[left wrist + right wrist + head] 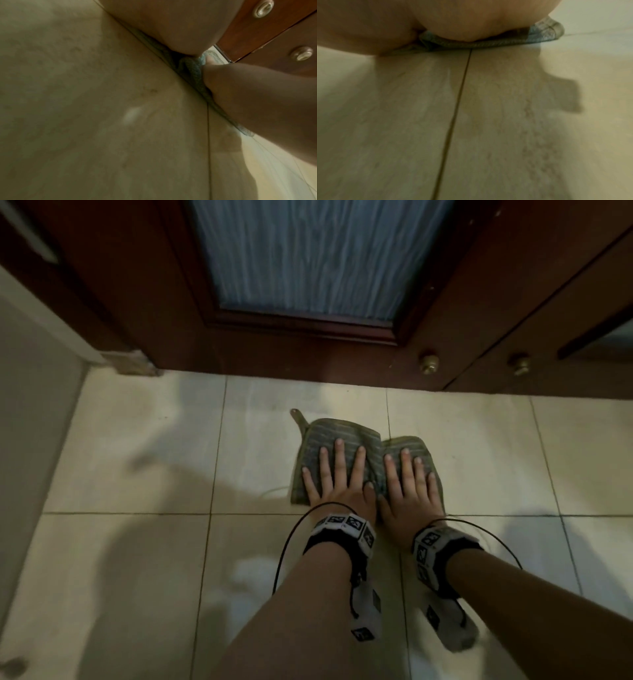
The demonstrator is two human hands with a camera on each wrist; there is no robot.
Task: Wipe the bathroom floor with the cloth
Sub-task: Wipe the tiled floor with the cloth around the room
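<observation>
Both hands, L hand [337,479] & R hand [409,487], fingers spread, pressing cloth [346,436] flat on floor [137,457].

We find no words, brand names or numbers to read in any view. The only signs are black-and-white square code markers on the wrist bands [342,525] and on the camera housings [365,616] below them, and they carry no letters.
</observation>
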